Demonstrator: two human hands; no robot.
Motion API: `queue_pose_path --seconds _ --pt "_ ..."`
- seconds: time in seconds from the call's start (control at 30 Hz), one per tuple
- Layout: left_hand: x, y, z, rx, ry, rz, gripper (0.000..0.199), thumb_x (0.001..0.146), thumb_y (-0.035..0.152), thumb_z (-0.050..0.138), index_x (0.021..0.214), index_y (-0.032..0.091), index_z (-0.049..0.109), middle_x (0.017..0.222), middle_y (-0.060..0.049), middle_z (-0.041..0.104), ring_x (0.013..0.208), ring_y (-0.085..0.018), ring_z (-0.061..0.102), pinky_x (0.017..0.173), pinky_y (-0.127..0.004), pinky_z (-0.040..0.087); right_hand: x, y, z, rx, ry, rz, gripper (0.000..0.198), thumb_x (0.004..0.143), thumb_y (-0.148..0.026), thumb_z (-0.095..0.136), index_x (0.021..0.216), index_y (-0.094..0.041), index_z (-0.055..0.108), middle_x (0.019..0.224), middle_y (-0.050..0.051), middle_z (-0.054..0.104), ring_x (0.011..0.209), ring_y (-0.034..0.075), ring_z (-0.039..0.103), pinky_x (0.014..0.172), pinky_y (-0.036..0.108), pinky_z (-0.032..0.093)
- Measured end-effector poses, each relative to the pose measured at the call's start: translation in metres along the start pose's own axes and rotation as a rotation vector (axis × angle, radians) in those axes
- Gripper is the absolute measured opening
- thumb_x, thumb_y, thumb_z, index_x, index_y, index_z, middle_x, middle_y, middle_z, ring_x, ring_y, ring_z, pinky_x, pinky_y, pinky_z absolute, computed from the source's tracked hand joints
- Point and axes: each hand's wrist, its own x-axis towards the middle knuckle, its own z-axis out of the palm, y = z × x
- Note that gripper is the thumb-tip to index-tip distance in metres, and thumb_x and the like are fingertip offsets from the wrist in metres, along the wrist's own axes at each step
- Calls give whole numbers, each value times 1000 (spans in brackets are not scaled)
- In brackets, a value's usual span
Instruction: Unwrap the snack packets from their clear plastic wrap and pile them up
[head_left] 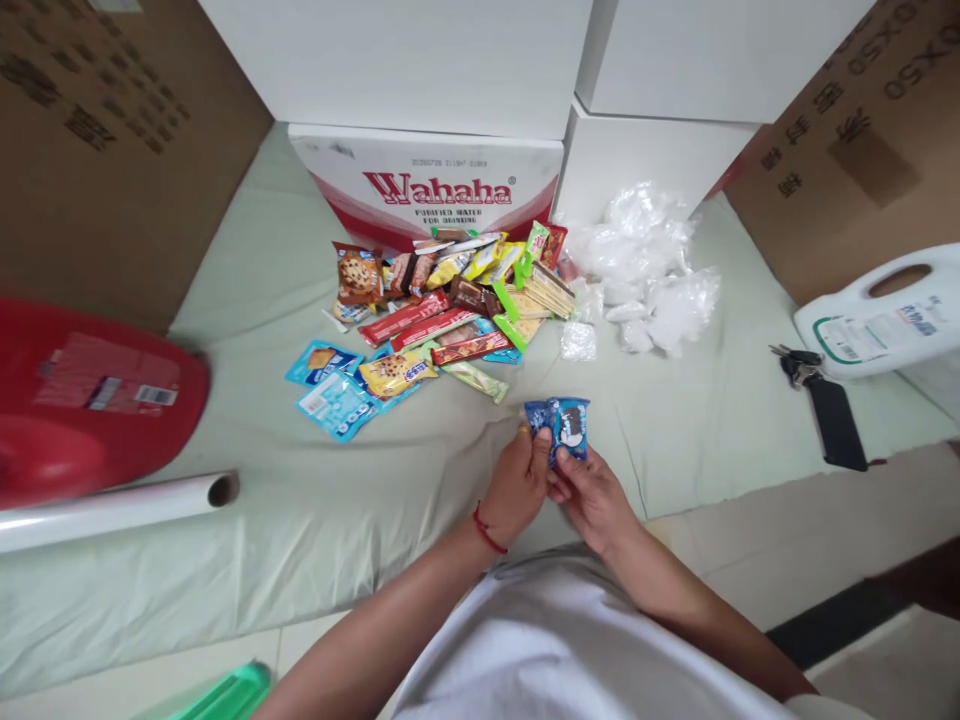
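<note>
Close to my body, both hands grip a small blue snack packet [571, 422] with a dark and white picture on its front. My left hand [517, 485], with a red string bracelet at the wrist, pinches its left side with the thumb on top. My right hand [592, 495] has its thumb over the lower right edge, and its fingers are mostly hidden beneath. Beyond the hands lies a pile of wrapped snacks: red bar wrappers [405, 318], a yellow cookie packet [396, 372], light-blue packets [337, 405] and a brown cookie packet [358, 274].
Clear plastic bags [637, 260] are heaped right of the snacks. A white Wahaha carton [427, 180] stands behind. At right are a white jug [885, 315], keys [796, 362] and a black phone [838, 425]. A red container [97, 400] and a film roll [120, 508] lie left.
</note>
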Motion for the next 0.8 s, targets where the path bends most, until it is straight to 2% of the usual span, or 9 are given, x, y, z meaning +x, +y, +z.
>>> queue_pose_path --seconds 0.07,0.2,0.3,0.4,0.47,0.57,0.67,0.73,0.8 --pt "5 -1 1 80 -42 43 44 98 69 44 98 25 47 64 2 63 46 -19 62 43 -31 50 -1 -1 -3 80 35 21 43 82 -60 78 84 -24 56 63 -5 44 53 12 40 53 27 43" --pt "17 2 11 143 -132 73 41 102 63 40 103 23 48 61 3 62 44 -17 60 42 -28 46 -3 -16 -10 151 98 59 45 83 -64 76 82 -22 60 66 -1 55 57 14 52 56 30 49" --pt "26 2 15 173 -222 71 42 101 60 44 114 21 49 67 3 63 43 -15 60 43 -26 45 -2 -37 -28 91 207 32 42 80 -59 83 87 -20 68 72 1 64 64 15 59 60 29 53" --pt "34 -4 8 192 -203 119 45 100 51 49 132 18 44 84 0 67 51 -13 62 48 -26 47 0 -73 -78 24 500 -54 49 68 -54 93 93 -18 72 82 3 71 67 14 63 54 24 53" --pt "37 -10 0 201 -168 138 45 101 45 47 135 16 43 88 -2 66 57 -14 63 53 -27 49 6 -103 -126 -29 714 -188 50 63 -51 97 90 -18 70 74 -1 67 57 10 57 41 18 43" --pt "39 -13 -10 272 -177 179 39 103 40 43 132 16 50 90 -5 67 67 -17 65 63 -30 51 28 -147 -201 -78 960 -391 35 74 -39 91 82 -19 63 66 -4 59 47 7 50 34 14 34" --pt "38 -10 -13 402 -214 243 28 102 36 44 116 18 61 91 -7 69 77 -19 65 71 -33 50 68 -179 -256 -111 1141 -249 18 88 -20 74 80 -18 59 64 -3 57 46 8 50 34 14 37" --pt "37 -6 -13 468 -251 266 24 102 32 43 103 20 63 91 -7 69 80 -20 65 75 -34 50 104 -198 -279 -138 1171 -171 20 92 -13 65 75 -18 56 62 -3 55 44 9 48 33 15 37" --pt "38 -4 -13 501 -287 270 23 102 28 42 94 21 62 91 -7 69 82 -20 64 76 -33 49 145 -219 -292 -180 1157 -172 24 94 -8 59 72 -17 54 62 -2 55 45 9 48 35 17 38"
